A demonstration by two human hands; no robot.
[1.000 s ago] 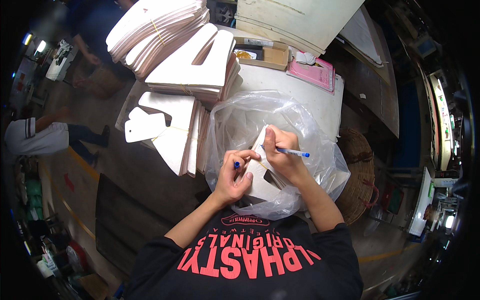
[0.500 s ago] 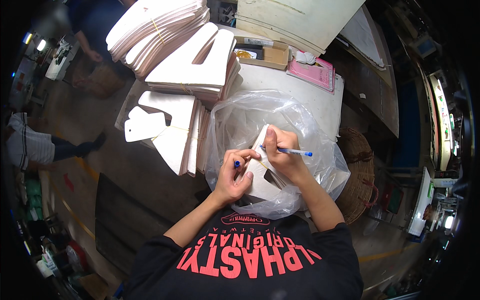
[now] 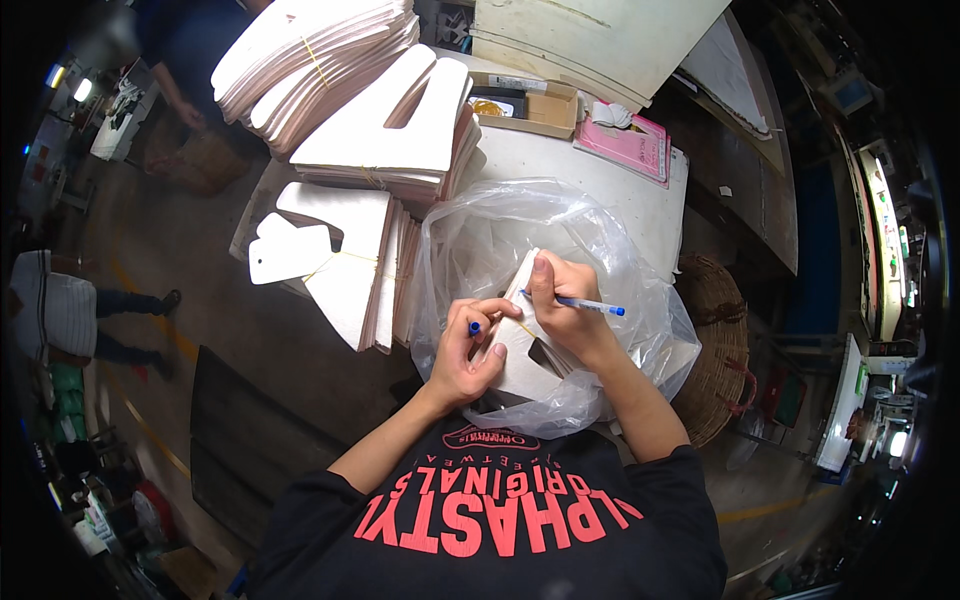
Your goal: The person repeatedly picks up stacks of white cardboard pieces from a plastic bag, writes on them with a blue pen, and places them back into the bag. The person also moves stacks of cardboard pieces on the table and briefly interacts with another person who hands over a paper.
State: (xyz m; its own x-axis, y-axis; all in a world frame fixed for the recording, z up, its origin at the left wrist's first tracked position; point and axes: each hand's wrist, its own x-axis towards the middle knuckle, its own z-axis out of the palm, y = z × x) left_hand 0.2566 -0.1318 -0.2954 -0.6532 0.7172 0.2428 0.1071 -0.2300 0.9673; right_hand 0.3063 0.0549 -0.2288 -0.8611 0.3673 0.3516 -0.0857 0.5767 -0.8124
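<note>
My right hand (image 3: 570, 315) grips a blue-capped-end ballpoint pen (image 3: 597, 305), its tip down on the upper part of a bundle of white cut card pieces (image 3: 522, 376). A thin yellow band (image 3: 523, 327) runs around that bundle. Curled at the bundle's left side, my left hand (image 3: 466, 358) keeps a blue pen cap (image 3: 474, 328) among its fingers; its thumb and a fingertip rest on the card. The bundle lies within an open clear plastic bag (image 3: 640, 265) in front of my body, and part of it is hidden by my hands.
Tall banded stacks of white shaped card (image 3: 375, 140) and a smaller bundle (image 3: 345, 270) stand at the left. Behind the bag, a white table (image 3: 540, 150) carries an open cardboard box (image 3: 550, 105) and a pink booklet (image 3: 635, 150). A wicker basket (image 3: 715, 350) sits at right.
Both my hands, the pen and the bundle look the same as before. At the far left, a person in a striped top has shifted and changed stride.
</note>
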